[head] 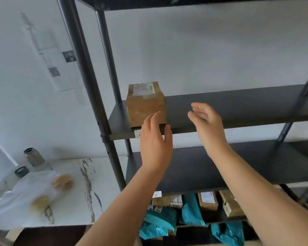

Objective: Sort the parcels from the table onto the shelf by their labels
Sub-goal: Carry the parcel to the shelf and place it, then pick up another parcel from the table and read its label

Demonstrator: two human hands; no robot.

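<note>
A brown cardboard parcel [146, 103] with a white label on top stands at the left end of a dark shelf board [238, 107]. My left hand [156, 141] hovers just in front of the parcel, fingers apart, holding nothing. My right hand [208, 121] is raised to the right of the parcel, open and apart from it. A small paper tag [137, 133] is stuck on the shelf's front edge under the parcel. Lower down, several teal bags [190, 210] and brown boxes [207, 200] lie on a lower shelf.
Dark metal shelf posts [94, 96] rise at the left. A marble-patterned table [75, 189] at lower left bears a plastic bag with round buns [61, 181] and a metal flask [33, 157]. Papers [60, 71] hang on the white wall.
</note>
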